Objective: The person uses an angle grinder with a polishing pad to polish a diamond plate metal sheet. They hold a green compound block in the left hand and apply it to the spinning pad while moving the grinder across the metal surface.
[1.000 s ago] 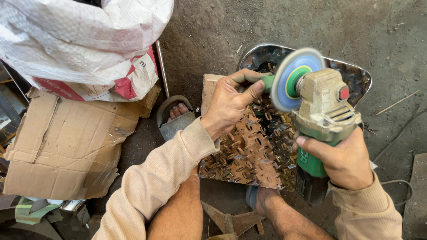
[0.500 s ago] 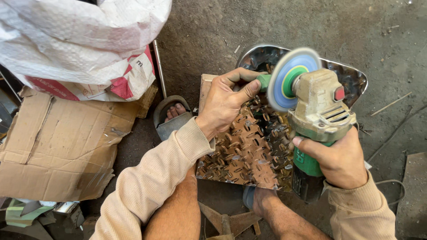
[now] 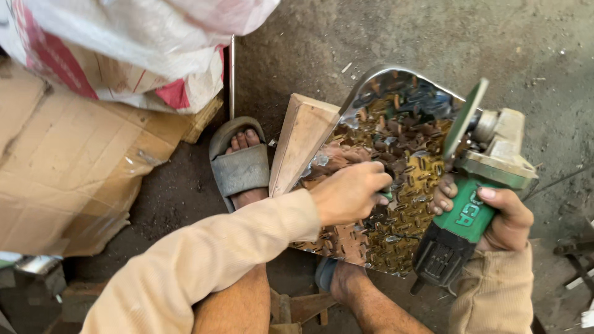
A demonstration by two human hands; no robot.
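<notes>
A large white woven sack (image 3: 124, 43) with red printed patches fills the upper left of the frame, bulging and creased, its lower edge resting on the box below it. Under it, along the left edge, lies a flattened brown cardboard box (image 3: 68, 179), dented and torn at its lower right corner, with strips of clear tape across its face. At the right of the frame, the green grip of the power tool (image 3: 473, 213) carries white lettering as its label, partly covered by the fingers around it.
</notes>
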